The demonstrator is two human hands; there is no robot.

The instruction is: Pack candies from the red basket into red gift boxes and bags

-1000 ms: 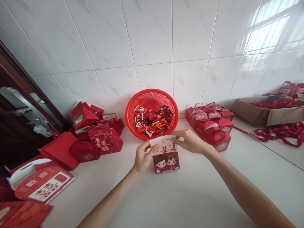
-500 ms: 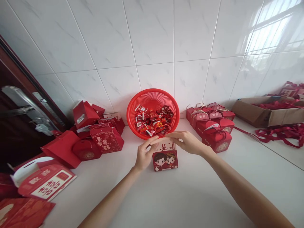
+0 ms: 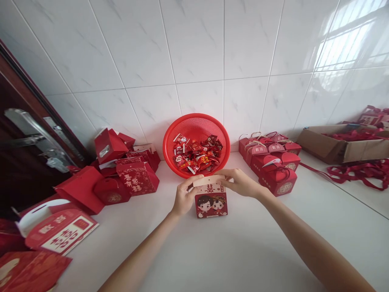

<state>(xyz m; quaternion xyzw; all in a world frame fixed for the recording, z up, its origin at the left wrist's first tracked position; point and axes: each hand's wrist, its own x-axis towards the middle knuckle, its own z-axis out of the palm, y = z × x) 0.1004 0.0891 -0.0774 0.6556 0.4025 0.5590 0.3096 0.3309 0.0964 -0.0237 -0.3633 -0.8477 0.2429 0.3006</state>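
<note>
A small red paper gift box with a cartoon couple on its front stands upright on the white table, just in front of the candy basket. Its cream top flap is folded forward and has a small hole. My left hand pinches the left end of this flap between thumb and fingers. At the flap's right end, my right hand grips it the same way. Behind the box, a red plastic basket leans near the wall, holding many wrapped candies.
Red gift boxes of several shapes crowd the left side, near a dark door with a metal handle. Tied red boxes stand at right. Beyond them are a cardboard box and loose red ribbons. A tiled wall rises behind.
The box's cream top flap has tipped forward between my hands, so its upper face and hole now show. Both hands stay at nearly the same place.
</note>
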